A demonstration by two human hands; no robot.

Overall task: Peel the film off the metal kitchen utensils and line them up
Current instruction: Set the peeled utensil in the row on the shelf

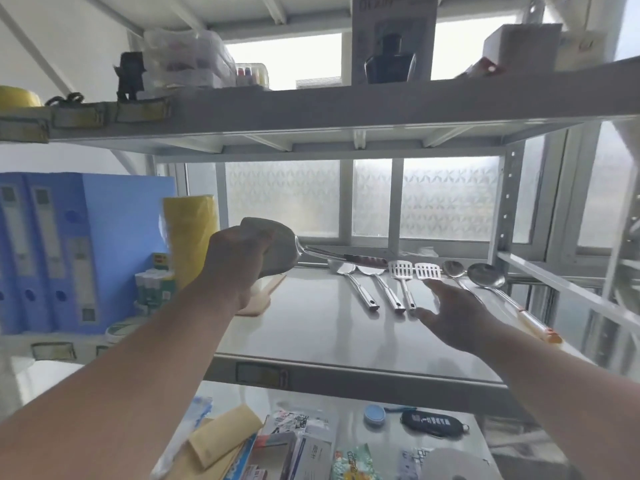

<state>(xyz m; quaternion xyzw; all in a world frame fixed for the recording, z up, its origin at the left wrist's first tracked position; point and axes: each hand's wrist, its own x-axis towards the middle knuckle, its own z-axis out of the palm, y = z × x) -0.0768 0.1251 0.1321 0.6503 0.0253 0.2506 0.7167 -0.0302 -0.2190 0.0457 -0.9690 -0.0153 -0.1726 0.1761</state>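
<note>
Utensils in a row on the middle shelf (311, 327)

Six utensils lie side by side at the shelf's right: two spatulas (360, 285), two slotted turners (401, 271), two ladles (485, 277). Binders (45, 251) stand left; a seventh utensil (277, 247) hangs above the shelf.

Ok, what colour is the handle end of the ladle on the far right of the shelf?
Orange-red at the tip of the ladle, seen in the head view.

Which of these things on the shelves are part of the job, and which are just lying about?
Part of the job: the spatula gripped by the left hand; the row of utensils; the open right hand.

Lying about: blue binders, yellow roll, glue sticks.
</note>
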